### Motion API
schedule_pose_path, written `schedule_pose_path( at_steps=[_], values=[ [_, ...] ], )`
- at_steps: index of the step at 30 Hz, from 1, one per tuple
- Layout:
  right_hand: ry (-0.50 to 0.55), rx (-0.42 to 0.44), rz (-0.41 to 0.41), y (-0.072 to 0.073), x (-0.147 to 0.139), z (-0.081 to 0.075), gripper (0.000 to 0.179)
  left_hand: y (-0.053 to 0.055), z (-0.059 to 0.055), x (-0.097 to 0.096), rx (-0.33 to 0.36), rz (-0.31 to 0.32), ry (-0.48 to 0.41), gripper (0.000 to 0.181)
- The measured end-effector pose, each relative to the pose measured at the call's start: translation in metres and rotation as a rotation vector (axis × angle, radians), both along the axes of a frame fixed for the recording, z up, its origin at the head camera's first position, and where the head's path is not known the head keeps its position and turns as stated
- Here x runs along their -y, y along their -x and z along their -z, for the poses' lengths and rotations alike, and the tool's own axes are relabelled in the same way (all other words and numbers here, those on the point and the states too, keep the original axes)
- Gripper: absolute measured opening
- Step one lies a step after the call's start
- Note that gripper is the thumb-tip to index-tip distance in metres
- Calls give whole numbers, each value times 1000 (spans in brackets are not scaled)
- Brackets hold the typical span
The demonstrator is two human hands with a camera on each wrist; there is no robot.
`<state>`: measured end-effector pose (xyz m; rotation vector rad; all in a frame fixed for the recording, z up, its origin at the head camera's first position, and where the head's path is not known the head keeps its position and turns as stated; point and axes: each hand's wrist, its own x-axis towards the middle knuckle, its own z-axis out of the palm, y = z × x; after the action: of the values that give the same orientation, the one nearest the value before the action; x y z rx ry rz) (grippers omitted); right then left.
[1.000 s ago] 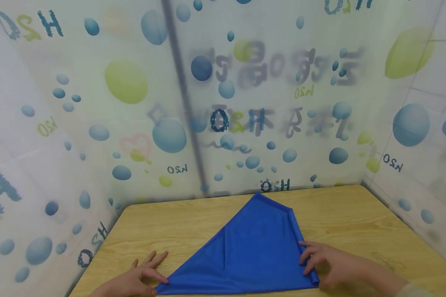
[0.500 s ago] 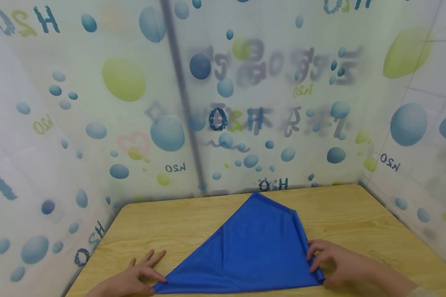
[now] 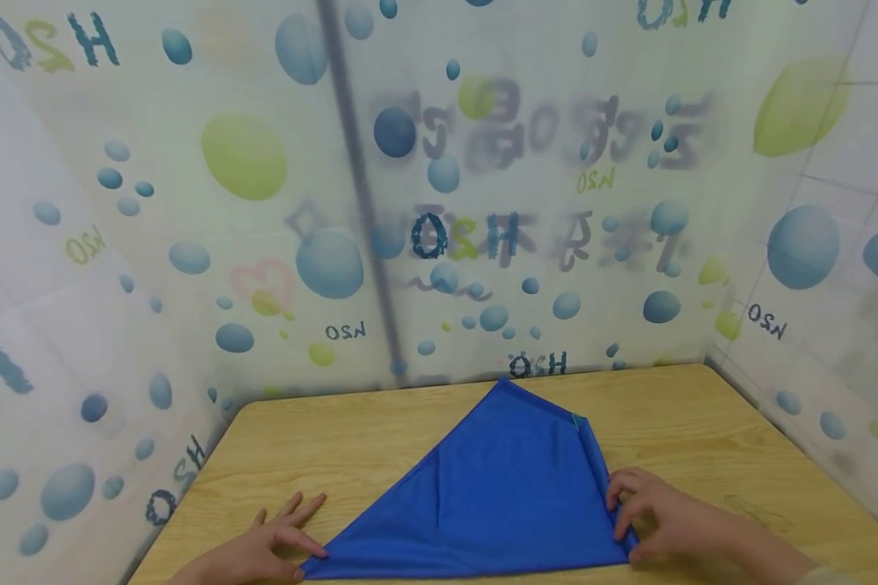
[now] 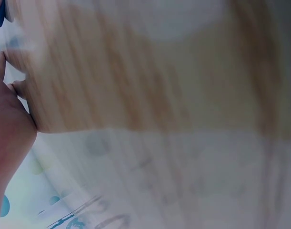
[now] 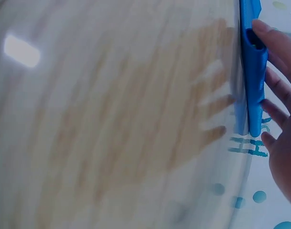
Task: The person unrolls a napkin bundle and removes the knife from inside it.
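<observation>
Wooden counter [image 3: 702, 455], bubble-printed sheeting [image 3: 556, 325] stood beyond | blue cloth [image 3: 505, 496] lay between left fingers [image 3: 300, 539] and right fingers [image 3: 627, 481], tip pointing away, long axis unclear | left pinched its corner, right gripped its rolled side

In the right wrist view, the table [image 5: 121, 112] shines white at ten o'clock. The left wrist view is blurry.

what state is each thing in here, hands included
blue cloth: spread on the table, right edge turned over into a roll
left hand: thumb and index finger pinching the left corner of the blue cloth, other fingers spread off it
right hand: fingers curled onto the rolled edge
wooden table: flat, under the blue cloth
printed backdrop: upright behind the table
</observation>
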<state>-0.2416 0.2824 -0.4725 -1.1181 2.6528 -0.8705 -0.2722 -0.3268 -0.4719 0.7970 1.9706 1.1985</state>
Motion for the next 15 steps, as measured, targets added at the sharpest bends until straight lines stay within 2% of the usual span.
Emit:
schedule_pose_path(
  at_steps=[5,15],
  values=[
    [-37,103,18,-2,0,-1,15,0,0,0,-15,-5,14,32],
    [25,-40,-82,-3,-14,5,31,-2,-3,-3,0,8,-12,32]
  ],
)
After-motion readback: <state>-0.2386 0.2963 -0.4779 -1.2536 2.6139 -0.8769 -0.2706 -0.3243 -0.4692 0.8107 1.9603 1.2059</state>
